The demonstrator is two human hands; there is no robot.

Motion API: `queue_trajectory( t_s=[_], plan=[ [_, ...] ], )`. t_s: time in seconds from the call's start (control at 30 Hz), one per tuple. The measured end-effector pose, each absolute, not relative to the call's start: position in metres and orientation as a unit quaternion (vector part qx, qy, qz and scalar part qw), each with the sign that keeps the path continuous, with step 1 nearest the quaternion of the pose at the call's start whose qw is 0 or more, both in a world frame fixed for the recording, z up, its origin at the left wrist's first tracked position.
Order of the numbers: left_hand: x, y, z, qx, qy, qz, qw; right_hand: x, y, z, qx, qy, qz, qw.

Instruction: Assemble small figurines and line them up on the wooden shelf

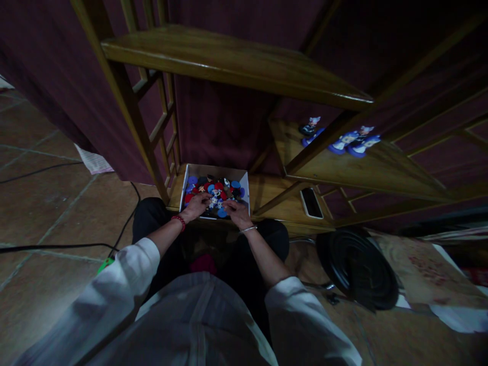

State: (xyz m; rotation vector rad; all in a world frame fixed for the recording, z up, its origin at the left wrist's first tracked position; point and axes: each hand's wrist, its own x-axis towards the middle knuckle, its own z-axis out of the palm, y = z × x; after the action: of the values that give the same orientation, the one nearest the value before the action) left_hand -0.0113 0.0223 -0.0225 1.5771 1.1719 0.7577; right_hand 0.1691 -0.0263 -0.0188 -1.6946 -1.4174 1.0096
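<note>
pale shirt front (202,325) fills the lower centre of the frame, with two dark-trousered knees either side of a shallow white box (248,193). the box, near the middle of the frame, holds a jumble of small painted figurines (214,201), many on round red or blue bases, and rests on a low wooden shelf (263,189). the left hand (200,203) and the right hand (233,209) both reach over its near wall, fingers curled in toward white-and-blue figurines; whether either one is pinching a piece i cannot tell, as the pieces are too small and dim. crowding looks the main risk: lifting one figurine could drag or topple its neighbours, since the bases overlap, and thin painted parts might chip or snag. a wrist leaning on the near wall, or a knee bumping it, could tip or shift the box. the red bead bracelet (178,221) and silver bangle (248,229) could catch the rim. toward the upper right, a few standing figurines (347,141) share a wooden display shelf (400,170) behind a slanting post; a sleeve or forearm brushing past could knock them over, and weak light makes misjudging a gap likelier
</note>
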Motion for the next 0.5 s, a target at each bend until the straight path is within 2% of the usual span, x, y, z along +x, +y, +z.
queue_trajectory(
  t_s=[0.13,0.3,0.5],
  plan=[
    [-0.01,0.022,-0.024,0.631,0.476,0.317,0.524,0.167,-0.027,-0.019,-0.633,-0.571,0.373,0.367],
    [-0.009,0.022,-0.021,0.592,0.48,0.325,0.56,0.163,-0.024,-0.023,-0.624,-0.535,0.433,0.369],
    [-0.006,0.021,-0.011,0.572,0.485,0.325,0.576,0.162,-0.02,-0.026,-0.614,-0.536,0.438,0.379]
  ],
)
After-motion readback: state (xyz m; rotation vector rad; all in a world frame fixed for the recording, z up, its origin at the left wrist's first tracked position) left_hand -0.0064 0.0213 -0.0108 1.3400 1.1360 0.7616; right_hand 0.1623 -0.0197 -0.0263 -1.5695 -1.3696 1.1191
